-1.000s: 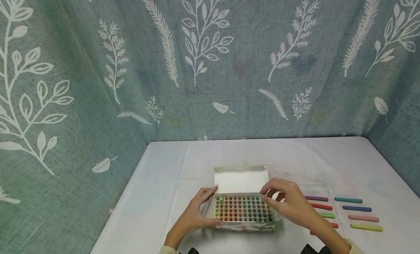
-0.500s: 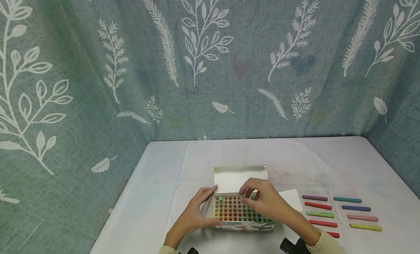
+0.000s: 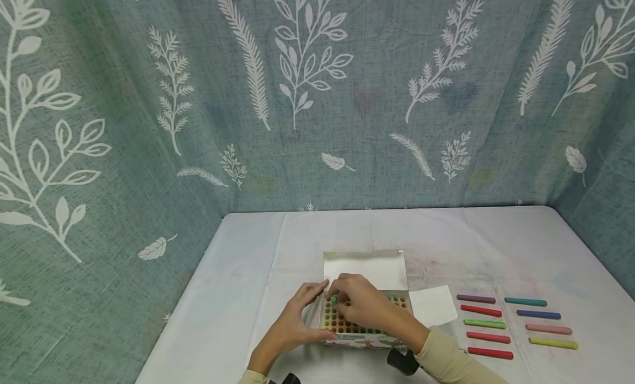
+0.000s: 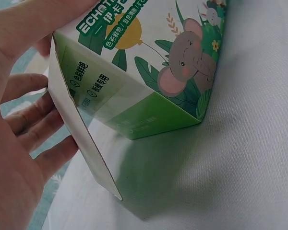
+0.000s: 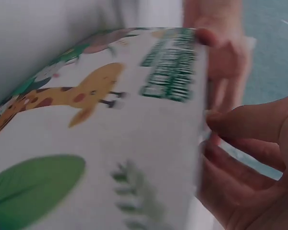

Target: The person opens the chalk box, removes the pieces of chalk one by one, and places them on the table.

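A patterned chalk box (image 3: 367, 341) stands with its lid (image 3: 366, 269) raised, showing rows of round holes. My left hand (image 3: 297, 318) grips its left end, with the thumb at the front edge. In the left wrist view, the fingers of my left hand (image 4: 19, 124) lie along the white side flap (image 4: 81, 129). A green chalk (image 3: 334, 300) stands up from the far left hole. My right hand (image 3: 364, 302) reaches over the box, and its thumb and fingertips pinch that chalk. The right wrist view shows my right hand (image 5: 249, 158) behind the box wall, its fingertips partly hidden.
Right of the box, a white side flap (image 3: 434, 306) lies folded out. Two columns of chalk sticks lie beyond it, among them a purple chalk (image 3: 476, 299), a teal chalk (image 3: 526, 302) and a yellow chalk (image 3: 553, 344). A patterned curtain (image 3: 317, 97) hangs behind the white table (image 3: 258, 241).
My right hand has moved left from the box's right end to the green chalk and pinches it. The right flap now lies folded out. My left hand stays in place.
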